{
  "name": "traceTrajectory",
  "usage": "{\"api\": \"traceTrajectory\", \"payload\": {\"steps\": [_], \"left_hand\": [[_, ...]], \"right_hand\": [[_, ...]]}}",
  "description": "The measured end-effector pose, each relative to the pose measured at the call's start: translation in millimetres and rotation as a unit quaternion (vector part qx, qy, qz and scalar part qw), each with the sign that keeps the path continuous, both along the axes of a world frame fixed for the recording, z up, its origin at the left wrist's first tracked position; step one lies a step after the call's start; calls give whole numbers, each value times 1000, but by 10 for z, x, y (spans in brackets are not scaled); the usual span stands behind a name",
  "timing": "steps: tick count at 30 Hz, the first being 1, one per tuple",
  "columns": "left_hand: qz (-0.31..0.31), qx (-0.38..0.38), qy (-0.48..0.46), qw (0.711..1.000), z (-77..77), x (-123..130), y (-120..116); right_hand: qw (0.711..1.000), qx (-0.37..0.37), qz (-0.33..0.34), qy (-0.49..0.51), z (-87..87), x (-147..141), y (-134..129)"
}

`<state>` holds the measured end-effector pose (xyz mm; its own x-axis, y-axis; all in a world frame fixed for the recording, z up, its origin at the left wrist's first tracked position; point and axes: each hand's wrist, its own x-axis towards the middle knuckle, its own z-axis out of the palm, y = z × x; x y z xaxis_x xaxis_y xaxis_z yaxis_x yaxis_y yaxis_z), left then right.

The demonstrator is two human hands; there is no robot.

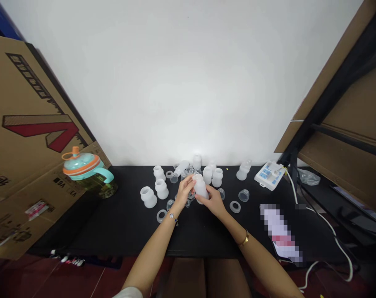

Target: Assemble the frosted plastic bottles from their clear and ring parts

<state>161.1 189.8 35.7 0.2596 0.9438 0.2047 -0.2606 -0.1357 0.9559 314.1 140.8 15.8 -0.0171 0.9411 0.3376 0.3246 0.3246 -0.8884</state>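
A frosted white bottle (200,188) is held above the middle of the black table, tilted slightly with its top toward the left. My right hand (214,201) wraps round its lower body. At its neck are the fingers of my left hand (184,192), closed near the top end; what exactly sits on the neck is too small to tell. Under and behind my hands lies a cluster of clear caps and rings, partly hidden. Open-necked white bottles stand to the left, such as this bottle (148,197), and more stand behind, including another bottle (217,177).
A clear ring (235,207) and a clear dome cap (244,195) lie to the right. Further right are a white power strip (270,175) with its cable and a blurred-out phone (281,231). A large jug (94,174) stands left beside a cardboard box (26,124). A white wall rises behind.
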Motion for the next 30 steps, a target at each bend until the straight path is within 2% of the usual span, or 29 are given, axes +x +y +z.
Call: {"api": "traceTrajectory", "payload": {"steps": [14,25,30], "left_hand": [[10,-6,-23,1000,42,24,-31],[-6,1,-11,1000,-25,-5,19],[-3,1,-11,1000,-6,12,6]], "right_hand": [[1000,7,-4,-19,-2,-3,5],[1000,2,-6,-5,-7,-3,-1],[1000,-1,0,-1,-4,-6,0]]}}
